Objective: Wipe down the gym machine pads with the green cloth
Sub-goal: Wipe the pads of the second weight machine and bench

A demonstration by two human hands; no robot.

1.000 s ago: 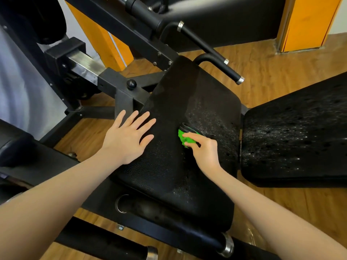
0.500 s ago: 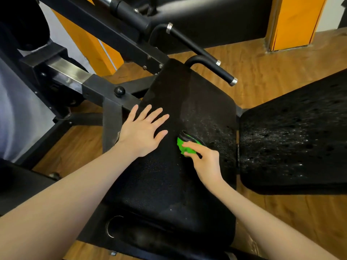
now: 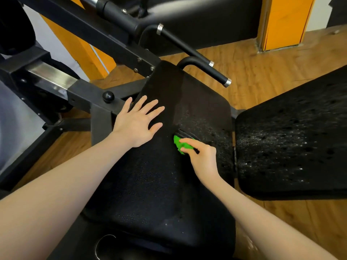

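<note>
A black seat pad (image 3: 150, 184) of the gym machine fills the middle of the head view; its right half is speckled with droplets. My right hand (image 3: 201, 156) grips a bunched green cloth (image 3: 178, 144) and presses it on the pad's middle. Flat on the pad's upper left lies my left hand (image 3: 137, 122), fingers spread. A second black pad (image 3: 293, 143), also wet and speckled, lies to the right.
Black handle bars (image 3: 204, 69) with silver ends jut over the pad's far end. The steel frame (image 3: 50, 76) with a black knob (image 3: 108, 96) stands at left. Wooden floor (image 3: 262, 72) lies around, with an orange pillar (image 3: 283, 21) at the back right.
The view has shifted so the pad sits lower and more to the left in the frame. My left hand slid up the pad. My right hand still holds the cloth at the same spot.
</note>
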